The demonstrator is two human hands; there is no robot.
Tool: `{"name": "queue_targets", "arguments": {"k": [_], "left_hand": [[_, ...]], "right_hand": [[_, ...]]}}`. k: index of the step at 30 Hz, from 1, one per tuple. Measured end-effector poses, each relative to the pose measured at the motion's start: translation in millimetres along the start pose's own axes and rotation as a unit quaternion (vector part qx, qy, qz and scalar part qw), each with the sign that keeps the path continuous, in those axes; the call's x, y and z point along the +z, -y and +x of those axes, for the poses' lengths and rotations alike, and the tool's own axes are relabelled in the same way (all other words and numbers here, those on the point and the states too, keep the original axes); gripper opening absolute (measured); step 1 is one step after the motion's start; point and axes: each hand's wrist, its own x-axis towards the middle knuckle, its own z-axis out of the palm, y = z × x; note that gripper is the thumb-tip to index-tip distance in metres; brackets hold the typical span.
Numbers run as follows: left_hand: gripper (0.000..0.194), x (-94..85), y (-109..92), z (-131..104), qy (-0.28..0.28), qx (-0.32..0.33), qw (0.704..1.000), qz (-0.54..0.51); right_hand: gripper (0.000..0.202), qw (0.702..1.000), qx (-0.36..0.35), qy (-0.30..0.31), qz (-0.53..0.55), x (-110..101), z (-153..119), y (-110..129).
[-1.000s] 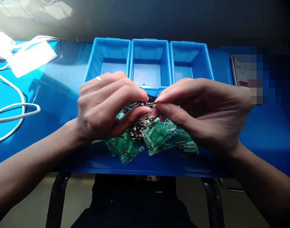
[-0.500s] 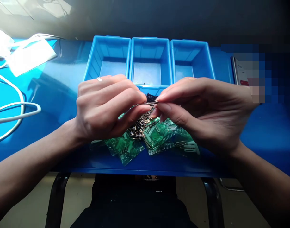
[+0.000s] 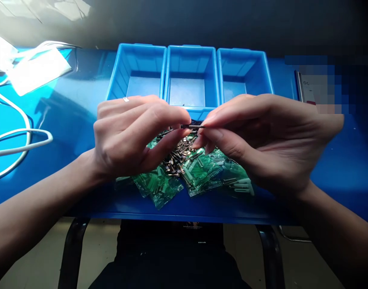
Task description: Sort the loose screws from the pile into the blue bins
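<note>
Between both hands, a small dark threaded screw [image 3: 196,126] lies level above a pile of loose screws [image 3: 176,160]. My left hand [image 3: 132,134] pinches its left end with thumb and forefinger; a ring shows on one finger. Its right end is held by the thumb and forefinger of my right hand [image 3: 262,140], which comes in from the right. Green plastic packets [image 3: 202,170] with pale plugs and screws inside lie around the pile, partly under my hands.
Three blue bins [image 3: 191,86] stand side by side behind my hands. White cables [image 3: 27,140] and a white block [image 3: 39,72] are on the left of the blue table [image 3: 90,204]. A phone-like object [image 3: 305,88], partly blurred, lies at the right.
The screw has moved slightly up and right, and more of it shows between my fingers. My left thumb and forefinger have parted a little.
</note>
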Motion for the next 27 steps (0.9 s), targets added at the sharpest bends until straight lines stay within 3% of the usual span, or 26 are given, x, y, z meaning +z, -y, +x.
{"name": "queue_targets", "arguments": {"k": [2, 5, 9, 11, 14, 16, 18, 20, 23, 25, 27], "left_hand": [[0.009, 1.2, 0, 0, -0.002, 0.017, 1.0, -0.007], [0.022, 1.9, 1, 1, -0.019, 0.018, 1.0, -0.01], [0.016, -1.4, 2, 1, -0.035, -0.038, 0.998, 0.044], [0.016, -3.0, 2, 1, -0.036, -0.053, 0.996, 0.054], [0.017, -3.0, 4, 1, -0.044, -0.063, 0.996, 0.051], [0.018, -2.1, 5, 1, -0.048, -0.062, 0.996, 0.049], [0.018, -1.4, 5, -1, -0.055, -0.062, 0.995, 0.059], [0.014, -1.8, 5, -3, -0.076, -0.065, 0.992, 0.077], [0.016, -3.5, 4, -6, -0.086, -0.098, 0.986, 0.103], [0.028, -4.1, 3, -7, -0.086, -0.118, 0.984, 0.098], [0.039, -3.7, 3, -7, -0.094, -0.108, 0.987, 0.079]], "right_hand": [[0.022, 1.0, 0.004, 0.001, -0.002, 1, -1, 1], [0.017, 1.0, 0.0, -0.016, 0.014, 2, 0, 0], [0.008, 0.985, -0.039, -0.161, 0.054, -12, 12, -20], [0.009, 0.973, -0.025, -0.223, 0.052, -24, 22, -35], [0.017, 0.968, 0.01, -0.245, 0.049, -39, 30, -48], [0.019, 0.971, -0.012, -0.238, 0.017, -41, 29, -47], [0.02, 0.981, -0.054, -0.178, -0.059, -39, 23, -38], [0.019, 0.982, -0.098, -0.037, -0.155, -37, 17, -30], [0.031, 0.929, -0.162, 0.188, -0.276, -34, 9, -28], [0.033, 0.897, -0.191, 0.243, -0.315, -33, 7, -32], [0.029, 0.89, -0.206, 0.25, -0.321, -32, 5, -38]]}}
